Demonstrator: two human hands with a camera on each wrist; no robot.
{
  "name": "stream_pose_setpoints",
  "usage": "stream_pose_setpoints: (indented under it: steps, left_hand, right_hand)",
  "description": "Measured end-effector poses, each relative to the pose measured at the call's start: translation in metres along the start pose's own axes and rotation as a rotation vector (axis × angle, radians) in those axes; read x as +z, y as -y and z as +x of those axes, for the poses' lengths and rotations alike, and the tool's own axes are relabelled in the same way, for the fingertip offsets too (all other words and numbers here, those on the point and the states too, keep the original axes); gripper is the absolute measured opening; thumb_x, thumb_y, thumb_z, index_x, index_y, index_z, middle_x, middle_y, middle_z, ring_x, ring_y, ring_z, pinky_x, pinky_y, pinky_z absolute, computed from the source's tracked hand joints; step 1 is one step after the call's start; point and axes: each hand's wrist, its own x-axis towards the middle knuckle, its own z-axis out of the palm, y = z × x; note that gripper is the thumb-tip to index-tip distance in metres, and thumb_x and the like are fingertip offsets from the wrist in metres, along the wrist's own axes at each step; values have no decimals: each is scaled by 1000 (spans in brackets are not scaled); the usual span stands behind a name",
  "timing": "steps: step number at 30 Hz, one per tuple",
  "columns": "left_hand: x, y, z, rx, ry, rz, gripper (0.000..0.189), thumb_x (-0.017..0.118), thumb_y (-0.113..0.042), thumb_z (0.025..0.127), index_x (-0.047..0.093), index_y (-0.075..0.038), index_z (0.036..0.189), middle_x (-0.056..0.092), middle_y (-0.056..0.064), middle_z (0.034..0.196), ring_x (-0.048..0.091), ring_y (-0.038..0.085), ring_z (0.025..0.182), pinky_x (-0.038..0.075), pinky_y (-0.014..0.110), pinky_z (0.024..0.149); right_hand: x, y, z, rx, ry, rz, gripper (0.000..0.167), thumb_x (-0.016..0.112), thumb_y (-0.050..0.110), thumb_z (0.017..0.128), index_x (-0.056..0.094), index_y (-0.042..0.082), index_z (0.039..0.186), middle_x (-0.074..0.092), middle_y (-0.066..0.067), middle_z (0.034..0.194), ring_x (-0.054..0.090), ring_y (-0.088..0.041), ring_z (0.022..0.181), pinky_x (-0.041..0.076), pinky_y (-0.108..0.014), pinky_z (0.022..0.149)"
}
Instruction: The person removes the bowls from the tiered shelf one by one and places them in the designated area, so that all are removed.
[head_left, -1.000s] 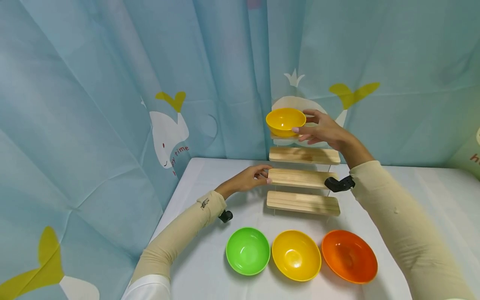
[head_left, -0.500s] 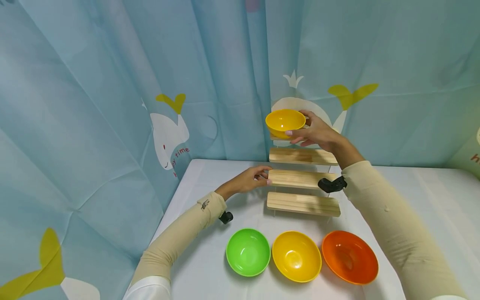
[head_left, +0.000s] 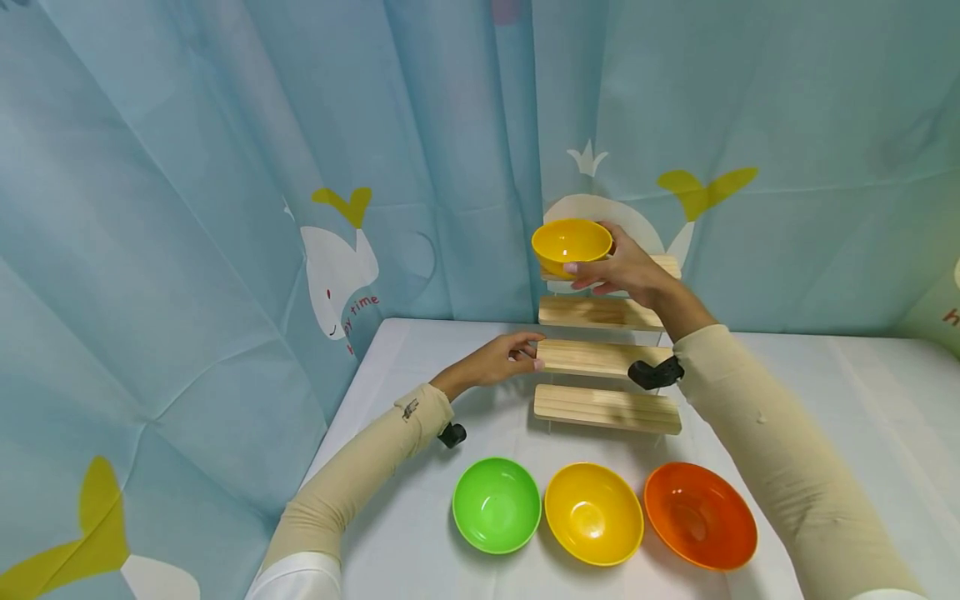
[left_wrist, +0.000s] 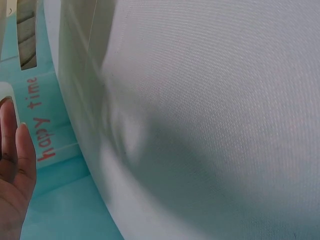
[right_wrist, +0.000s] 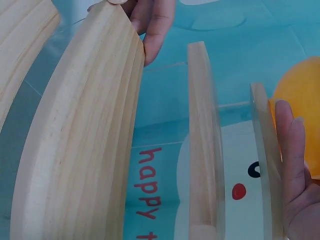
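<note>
At the top of a stepped wooden rack, a yellow bowl sits upright over the left end of the highest board. My right hand holds that bowl from its right side, thumb in front and fingers behind the rim. The right wrist view shows the same bowl beside the top board, right thumb and finger along it. Lower down, my left hand pinches the left end of the third board from the top. In the left wrist view only part of the left hand shows.
A green bowl, a larger yellow bowl and an orange bowl stand in a row on the white table, in front of the rack. A blue curtain with whale prints hangs behind and to the left.
My right hand has slid left, its thumb and fingers reaching further round the yellow bowl, which stays nearly in place. My left hand keeps its hold on the board.
</note>
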Motion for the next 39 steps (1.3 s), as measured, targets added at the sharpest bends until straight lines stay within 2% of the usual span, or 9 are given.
stream_pose_setpoints:
  steps: [8,18,23,29,39]
  left_hand:
    - [0,0,1,11,6,0,56,60,-26,103,41,-9,153,61,14,131,62,23,114,53,29,92]
    - [0,1,2,1,4,-7,55,60,-27,103,43,-12,152,62,14,130,62,24,114,54,30,92]
    - [0,2,3,0,3,8,55,61,-27,103,43,-12,152,62,13,130,62,21,113,54,27,90]
    - [-2,1,5,0,9,6,55,62,-28,102,44,-11,152,61,15,131,61,25,116,54,30,93]
    - [1,2,6,11,-4,25,56,61,-31,102,43,-11,152,60,12,133,60,18,114,52,28,94]
  right_hand:
    - [4,-1,1,-4,-24,51,84,72,31,94,15,21,156,52,-14,134,75,-15,85,61,-33,78]
    - [6,-3,2,-16,-52,76,96,73,29,93,4,25,160,45,-17,142,75,-14,83,61,-28,73]
    - [6,-4,0,-24,-63,73,98,74,28,93,4,26,160,44,-17,143,75,-14,80,61,-30,72]
    - [3,-2,-5,-39,-68,71,97,74,25,93,4,26,161,43,-16,144,74,-14,79,60,-29,70]
    - [-8,-3,-22,-33,-65,30,98,74,23,92,5,26,161,54,-17,132,75,-19,83,60,-30,70]
